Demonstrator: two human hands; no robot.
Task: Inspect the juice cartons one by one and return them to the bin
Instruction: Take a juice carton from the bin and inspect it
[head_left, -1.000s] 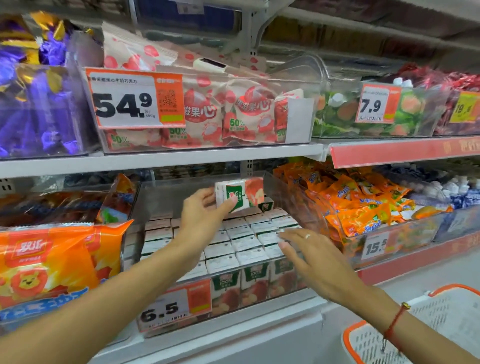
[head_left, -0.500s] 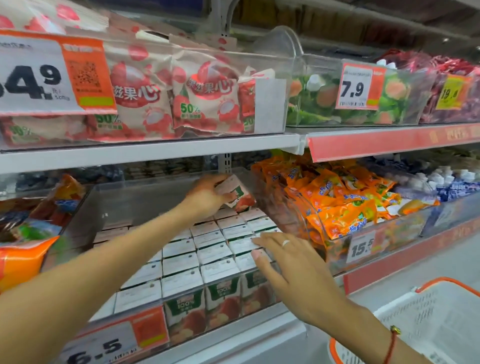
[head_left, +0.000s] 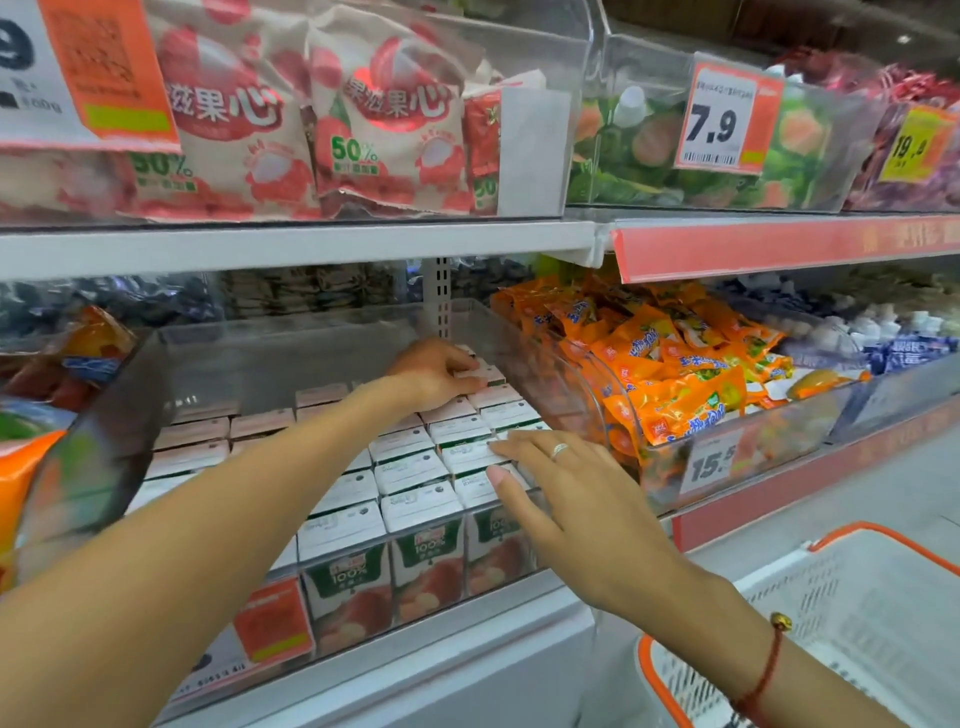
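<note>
A clear plastic bin (head_left: 291, 343) on the middle shelf holds several rows of small white-topped juice cartons (head_left: 410, 470) with green and red fronts. My left hand (head_left: 434, 371) reaches to the bin's back right corner and grips one juice carton (head_left: 480, 373) that sits down among the rear row. My right hand (head_left: 566, 483) lies with straight fingers on the tops of the front right cartons, a ring on one finger.
An orange price tag (head_left: 272, 621) hangs on the bin's front. A bin of orange snack packs (head_left: 670, 364) stands directly to the right. A shelf with bagged sweets (head_left: 249, 130) hangs low overhead. A white basket with an orange rim (head_left: 852, 613) sits lower right.
My left hand has carried the carton from above the bin down into the back right corner. My right hand has stayed over the front cartons. The camera has moved closer.
</note>
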